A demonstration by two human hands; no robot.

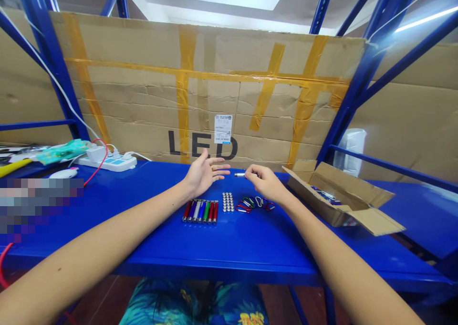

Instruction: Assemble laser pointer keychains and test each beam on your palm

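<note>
My left hand point(204, 173) hovers above the blue table point(229, 244) with palm turned inward and fingers stretched out, holding nothing. My right hand point(264, 181) pinches a small silver cylinder point(239, 174), pointing it toward the left hand. Below the left hand lies a row of several small coloured flashlight tubes point(200, 211), red, blue, silver and green. A block of small silver button cells point(228, 202) sits beside them. Several coloured carabiner clips point(255, 204) lie under the right hand.
An open cardboard box point(343, 198) with more parts lies at the right. A white power strip point(107, 162) with a red cable and a white mouse point(63, 173) sit at the left. A taped cardboard wall point(214, 91) marked LED stands behind, between blue rack posts.
</note>
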